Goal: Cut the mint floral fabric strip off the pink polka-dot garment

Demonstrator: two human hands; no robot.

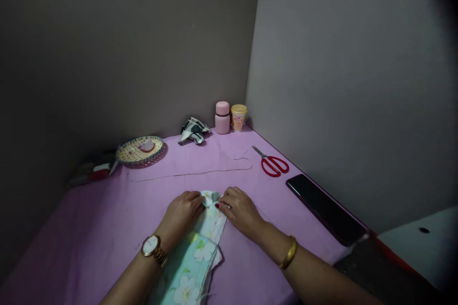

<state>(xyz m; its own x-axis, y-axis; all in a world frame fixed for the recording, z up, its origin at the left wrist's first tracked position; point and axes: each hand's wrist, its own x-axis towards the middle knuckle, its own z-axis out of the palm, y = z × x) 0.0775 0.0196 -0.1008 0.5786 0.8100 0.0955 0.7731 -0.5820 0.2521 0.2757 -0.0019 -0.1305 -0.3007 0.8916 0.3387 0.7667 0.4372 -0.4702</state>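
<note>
A strip of pale green floral cloth (200, 252) runs from the near edge toward the middle of the table. My left hand (184, 209) pinches its far end on the left side, fingers closed. On the right side of that same end, my right hand (238, 207) is closed on the cloth between thumb and fingers. The cloth's end looks folded between the two hands. A thin thread (193, 173) lies across the table beyond them. Scissors with red handles (275, 166) rest to the right, apart from my right hand.
On the pink-covered table (107, 228), a woven basket (125, 155) holds a small item at the back left. Checked cloth (194, 130), a pink flask (222, 121) and a yellow-lidded cup (238, 116) stand by the wall. A black phone (325, 207) lies along the right edge.
</note>
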